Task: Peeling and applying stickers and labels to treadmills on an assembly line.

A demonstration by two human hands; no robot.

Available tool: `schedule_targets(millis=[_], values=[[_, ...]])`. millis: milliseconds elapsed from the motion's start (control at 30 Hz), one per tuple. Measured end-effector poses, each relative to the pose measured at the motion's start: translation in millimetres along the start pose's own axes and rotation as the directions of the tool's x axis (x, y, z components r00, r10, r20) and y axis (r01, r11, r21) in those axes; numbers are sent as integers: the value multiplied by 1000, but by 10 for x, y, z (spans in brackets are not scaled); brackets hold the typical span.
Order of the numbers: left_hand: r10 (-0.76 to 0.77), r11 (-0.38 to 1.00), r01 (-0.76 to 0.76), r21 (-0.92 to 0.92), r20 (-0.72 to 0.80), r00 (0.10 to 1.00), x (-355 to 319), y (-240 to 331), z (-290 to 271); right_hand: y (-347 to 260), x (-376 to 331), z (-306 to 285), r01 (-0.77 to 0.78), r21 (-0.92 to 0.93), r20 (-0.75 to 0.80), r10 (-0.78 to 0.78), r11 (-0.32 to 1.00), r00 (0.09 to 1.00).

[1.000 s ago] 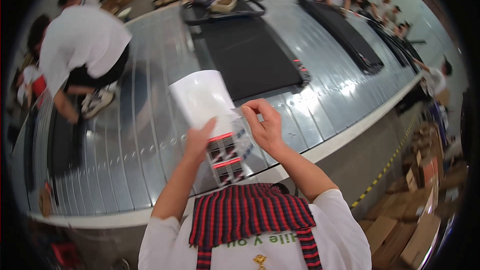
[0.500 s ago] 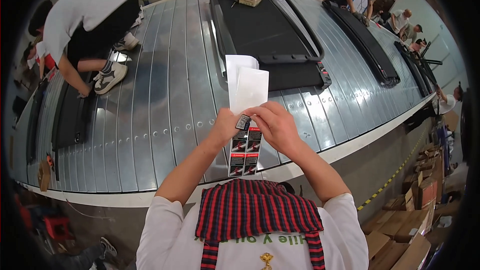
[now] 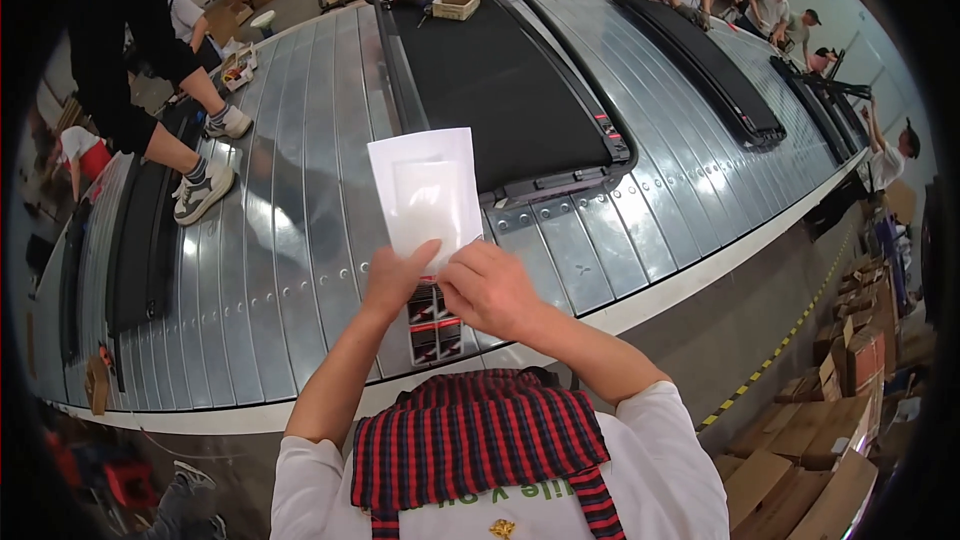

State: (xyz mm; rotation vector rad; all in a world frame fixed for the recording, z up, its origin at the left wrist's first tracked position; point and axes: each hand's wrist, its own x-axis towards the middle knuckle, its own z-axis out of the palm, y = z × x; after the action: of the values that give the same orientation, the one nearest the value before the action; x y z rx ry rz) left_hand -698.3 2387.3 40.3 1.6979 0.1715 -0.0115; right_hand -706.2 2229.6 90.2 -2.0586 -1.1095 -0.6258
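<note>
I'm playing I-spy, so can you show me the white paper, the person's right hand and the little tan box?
White paper [image 3: 428, 188], head camera view: on its upper part.
Right hand [image 3: 490, 288], head camera view: on the back of the hand.
Tan box [image 3: 455, 11], head camera view: on its near wall.

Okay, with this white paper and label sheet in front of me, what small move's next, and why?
Probably draw your right hand gently away, testing whether anything lifts: its fingertips are against the label sheet, while your left hand grips the white paper, thumb on top.
</note>
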Motion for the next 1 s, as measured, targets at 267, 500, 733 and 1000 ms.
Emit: schedule_targets(millis=[267, 500, 733, 1000], values=[[-102, 919, 0, 394, 240, 965, 201, -257, -165, 314, -56, -447, -90, 139, -92, 103, 986, 990], [-142, 852, -210, 479, 599, 788, 320, -145, -361, 864, 66, -683, -297, 190, -36, 309, 936, 950], [-267, 855, -131, 501, 644, 717, 716, -406, -363, 1799, 331, -163, -751, 421, 323, 690, 509, 648], [129, 571, -504, 648, 536, 834, 1414, -1098, -380, 2581, 557, 916, -926, 376, 584, 766, 39, 269]])
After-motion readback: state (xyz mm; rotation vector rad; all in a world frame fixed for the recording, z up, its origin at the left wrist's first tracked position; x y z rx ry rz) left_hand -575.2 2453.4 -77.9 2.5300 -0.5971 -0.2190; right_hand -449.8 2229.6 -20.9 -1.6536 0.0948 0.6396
